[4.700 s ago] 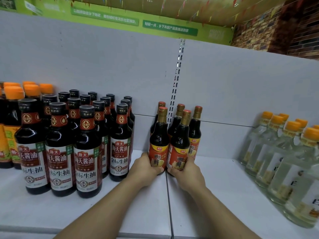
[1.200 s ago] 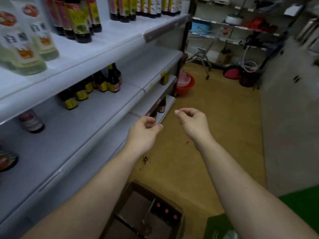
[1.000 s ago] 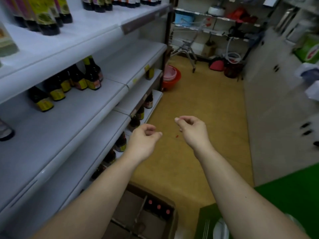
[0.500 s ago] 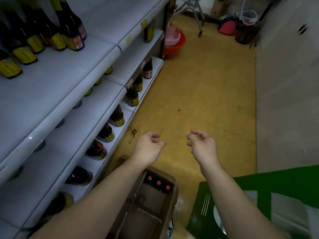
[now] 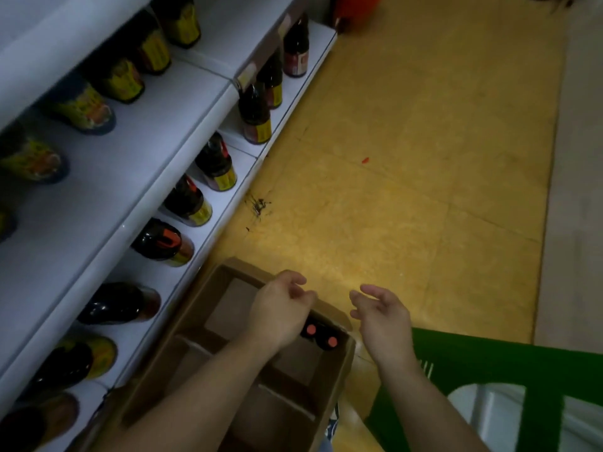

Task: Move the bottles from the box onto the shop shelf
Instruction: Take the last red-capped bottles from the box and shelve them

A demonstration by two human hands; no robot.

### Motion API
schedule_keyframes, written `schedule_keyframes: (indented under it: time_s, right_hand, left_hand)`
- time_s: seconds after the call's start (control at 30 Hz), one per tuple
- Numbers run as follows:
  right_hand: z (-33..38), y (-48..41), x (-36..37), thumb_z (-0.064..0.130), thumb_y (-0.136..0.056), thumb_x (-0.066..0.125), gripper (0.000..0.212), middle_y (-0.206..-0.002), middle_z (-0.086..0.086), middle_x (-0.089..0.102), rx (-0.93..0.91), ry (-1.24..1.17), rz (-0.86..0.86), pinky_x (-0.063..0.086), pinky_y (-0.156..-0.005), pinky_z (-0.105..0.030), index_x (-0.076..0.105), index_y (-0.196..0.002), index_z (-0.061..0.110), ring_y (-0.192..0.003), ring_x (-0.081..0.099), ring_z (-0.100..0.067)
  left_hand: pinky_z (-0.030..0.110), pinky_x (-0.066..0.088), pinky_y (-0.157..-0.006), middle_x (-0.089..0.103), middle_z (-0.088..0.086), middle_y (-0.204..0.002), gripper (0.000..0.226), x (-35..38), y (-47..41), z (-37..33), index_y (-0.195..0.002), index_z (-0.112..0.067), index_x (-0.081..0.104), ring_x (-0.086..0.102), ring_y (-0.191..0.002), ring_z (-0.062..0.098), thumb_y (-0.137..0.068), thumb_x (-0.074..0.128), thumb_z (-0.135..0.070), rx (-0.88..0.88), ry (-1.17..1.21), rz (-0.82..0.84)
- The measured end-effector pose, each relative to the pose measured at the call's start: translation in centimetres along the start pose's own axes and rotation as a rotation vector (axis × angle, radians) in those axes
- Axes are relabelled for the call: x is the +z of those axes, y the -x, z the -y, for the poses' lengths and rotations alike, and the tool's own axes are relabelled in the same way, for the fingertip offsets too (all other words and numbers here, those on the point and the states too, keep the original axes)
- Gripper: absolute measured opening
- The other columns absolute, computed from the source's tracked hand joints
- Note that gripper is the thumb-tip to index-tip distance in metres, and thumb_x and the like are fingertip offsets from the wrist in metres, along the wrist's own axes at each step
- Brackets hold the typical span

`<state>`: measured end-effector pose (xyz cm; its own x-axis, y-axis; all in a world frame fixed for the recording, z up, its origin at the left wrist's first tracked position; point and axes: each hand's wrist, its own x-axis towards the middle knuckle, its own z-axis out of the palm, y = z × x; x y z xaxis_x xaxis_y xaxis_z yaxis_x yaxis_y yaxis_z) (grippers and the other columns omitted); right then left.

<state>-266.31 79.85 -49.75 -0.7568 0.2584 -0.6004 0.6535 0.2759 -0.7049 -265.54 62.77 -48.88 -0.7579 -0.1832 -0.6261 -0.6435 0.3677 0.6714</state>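
Note:
An open cardboard box [image 5: 342, 370] with dividers stands on the floor beside the white shop shelf [image 5: 137, 164]. Dark bottles with red caps [image 5: 321, 336] stand in its far right corner; two caps show, and my hand may hide more. My left hand [image 5: 280, 309] hovers over that corner, fingers loosely curled, holding nothing. My right hand [image 5: 380, 316] hangs just right of the box over the floor, fingers apart and empty.
Dark sauce bottles [image 5: 215, 164] line the lower shelves along the left. Yellow floor [image 5: 408, 158] stretches ahead, with a small patch of debris [image 5: 259, 205]. A green frame [image 5: 489, 370] sits at the lower right. An orange bucket [image 5: 355, 3] stands at the far end.
I have turned from the upper shelf, where both hands held bottles, down to the floor. Both empty hands have dropped to just above the box.

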Motion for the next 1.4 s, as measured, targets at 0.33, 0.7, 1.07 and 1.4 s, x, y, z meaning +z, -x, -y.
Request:
schedule_keyframes:
  time_s: [0.33, 0.7, 1.07, 1.4]
  right_hand:
    - [-15.1, -8.0, 8.0, 0.025, -0.095, 0.072, 0.016, -0.086, 0.011, 0.072, 0.15, 0.205, 0.056, 0.057, -0.071, -0.032, 0.067, -0.11, 0.025, -0.084, 0.07, -0.014]
    - [-25.6, -15.3, 13.0, 0.03, -0.101, 0.059, 0.043, -0.114, 0.003, 0.07, 0.142, 0.52, 0.185, 0.043, -0.075, -0.019, 0.048, -0.143, 0.029, -0.1, 0.066, -0.017]
    - [-28.8, -17.8, 16.6, 0.02, -0.098, 0.062, 0.059, -0.127, -0.004, 0.068, 0.09, 0.611, 0.214, 0.055, -0.087, -0.033, 0.042, -0.154, 0.025, -0.112, 0.066, -0.024]
    - [-28.3, -18.4, 17.2, 0.029, -0.099, 0.061, 0.036, -0.111, -0.002, 0.071, 0.001, 0.761, 0.095, 0.058, -0.083, -0.037, 0.06, -0.134, 0.022, -0.101, 0.068, -0.023]
  left_hand:
    - [0.032, 0.052, -0.089, 0.067, -0.008, -0.115, 0.029, 6.4, -9.7, 13.0, -0.125, -0.031, 0.061, 0.063, -0.105, 0.015, -0.098, 0.064, -0.04, -0.138, -0.138, 0.078]
    - [0.041, 0.051, -0.099, 0.059, 0.0, -0.14, 0.062, 14.1, -18.1, 23.4, -0.153, -0.038, 0.037, 0.057, -0.125, 0.026, -0.097, 0.063, -0.035, -0.136, -0.337, 0.162]
    - [0.034, 0.05, -0.079, 0.064, -0.004, -0.121, 0.032, 16.7, -20.9, 26.7, -0.129, -0.036, 0.054, 0.061, -0.107, 0.023, -0.099, 0.059, -0.03, -0.018, -0.477, 0.125]
    - [0.035, 0.04, -0.07, 0.066, 0.008, -0.107, 0.012, 16.6, -21.2, 26.3, -0.114, -0.021, 0.054, 0.063, -0.098, 0.029, -0.103, 0.054, -0.026, 0.06, -0.555, 0.059]
